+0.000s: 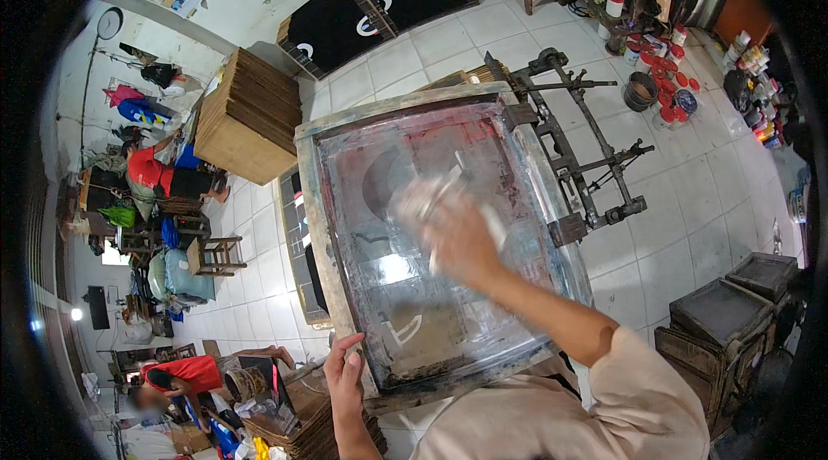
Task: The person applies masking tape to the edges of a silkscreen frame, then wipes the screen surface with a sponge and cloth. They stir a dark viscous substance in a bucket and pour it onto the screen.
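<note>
A screen-printing frame [324,236] with worn wooden rails lies tilted in front of me. Its mesh [440,313] looks wet and shiny, with reddish stains toward the far side and pale curved design marks. My right hand [466,244], smeared by motion, presses a whitish rag [418,201] to the middle of the mesh, fingers closed over it. At the near left corner, my left hand [345,365] grips the wooden rail, with thumb and forefinger showing and the other fingers partly hidden.
A metal hinge clamp [573,141] joins the frame's right side. Boards stand stacked [250,115] at the far left. Paint pots [668,85] sit on the tiled floor at right. More framed screens [720,313] lean at near right. Two people in red work at left.
</note>
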Motion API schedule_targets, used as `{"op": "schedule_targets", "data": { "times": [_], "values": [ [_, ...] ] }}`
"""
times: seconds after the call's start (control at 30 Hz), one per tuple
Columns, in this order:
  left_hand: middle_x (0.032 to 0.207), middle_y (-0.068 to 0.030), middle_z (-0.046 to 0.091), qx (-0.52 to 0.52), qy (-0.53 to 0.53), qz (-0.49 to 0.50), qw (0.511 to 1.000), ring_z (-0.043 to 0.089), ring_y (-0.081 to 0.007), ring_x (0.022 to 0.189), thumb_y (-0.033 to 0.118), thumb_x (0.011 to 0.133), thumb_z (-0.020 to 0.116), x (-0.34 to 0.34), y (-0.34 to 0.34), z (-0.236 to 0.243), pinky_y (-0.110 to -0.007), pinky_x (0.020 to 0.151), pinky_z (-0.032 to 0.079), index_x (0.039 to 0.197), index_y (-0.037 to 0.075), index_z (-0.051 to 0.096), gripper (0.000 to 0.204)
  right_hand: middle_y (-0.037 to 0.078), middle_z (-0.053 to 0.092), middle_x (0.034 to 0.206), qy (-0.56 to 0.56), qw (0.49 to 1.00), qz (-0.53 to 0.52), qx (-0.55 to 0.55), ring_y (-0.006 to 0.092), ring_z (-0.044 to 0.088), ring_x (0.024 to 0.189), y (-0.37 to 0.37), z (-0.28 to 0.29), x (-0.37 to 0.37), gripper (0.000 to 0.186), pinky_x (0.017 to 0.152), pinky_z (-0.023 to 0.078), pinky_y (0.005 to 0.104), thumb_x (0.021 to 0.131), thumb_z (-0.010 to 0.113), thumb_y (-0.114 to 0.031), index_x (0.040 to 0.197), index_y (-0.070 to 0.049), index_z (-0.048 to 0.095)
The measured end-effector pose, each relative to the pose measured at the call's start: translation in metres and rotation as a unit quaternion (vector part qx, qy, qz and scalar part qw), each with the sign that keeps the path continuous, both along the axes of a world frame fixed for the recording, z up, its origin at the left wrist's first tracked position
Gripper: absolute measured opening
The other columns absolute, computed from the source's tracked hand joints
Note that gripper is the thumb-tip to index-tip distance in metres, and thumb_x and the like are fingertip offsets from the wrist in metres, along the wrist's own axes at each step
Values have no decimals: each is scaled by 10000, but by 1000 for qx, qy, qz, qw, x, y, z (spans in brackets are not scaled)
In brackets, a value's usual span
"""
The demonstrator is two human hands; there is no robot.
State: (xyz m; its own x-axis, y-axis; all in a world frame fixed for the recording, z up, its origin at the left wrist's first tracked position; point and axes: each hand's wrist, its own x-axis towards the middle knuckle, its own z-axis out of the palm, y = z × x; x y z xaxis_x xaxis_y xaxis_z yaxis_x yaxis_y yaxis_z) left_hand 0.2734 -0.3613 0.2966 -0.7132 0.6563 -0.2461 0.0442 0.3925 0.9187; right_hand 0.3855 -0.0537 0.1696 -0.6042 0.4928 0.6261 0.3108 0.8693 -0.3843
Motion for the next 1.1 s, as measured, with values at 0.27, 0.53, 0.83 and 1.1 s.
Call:
{"op": "schedule_targets", "data": {
  "times": [0.27,0.53,0.83,1.1],
  "values": [
    [762,101,405,1,37,-18,999,320,-16,647,395,1012,686,-2,0,-3,-249,594,199,1267,-16,682,484,60,491,1608,-127,952,-159,-229,400,401,1514,12,-5,41,645,1213,409,553,904,719,-146,1519,-296,593],
    [953,48,530,-44,26,-1,999,423,-55,836,384,1021,665,3,5,4,-258,746,293,1269,-13,683,469,95,523,1580,-9,996,87,5,368,439,1482,58,-44,-36,501,1230,372,497,957,693,-256,1453,-223,628],
    [988,57,568,-18,43,-2,999,385,-18,730,341,1005,678,5,7,8,-222,653,288,1235,-17,701,426,105,569,1529,-63,984,-104,-129,403,487,1426,44,-35,-38,563,1158,414,594,941,696,-259,1497,-256,608],
    [925,47,572,-2,42,14,999,416,-32,767,338,984,665,3,4,1,-218,701,318,1236,-32,710,449,105,527,1575,-116,991,-57,-31,390,510,1404,143,-34,-30,567,1169,442,492,950,691,-278,1504,-236,581]
  ]
}}
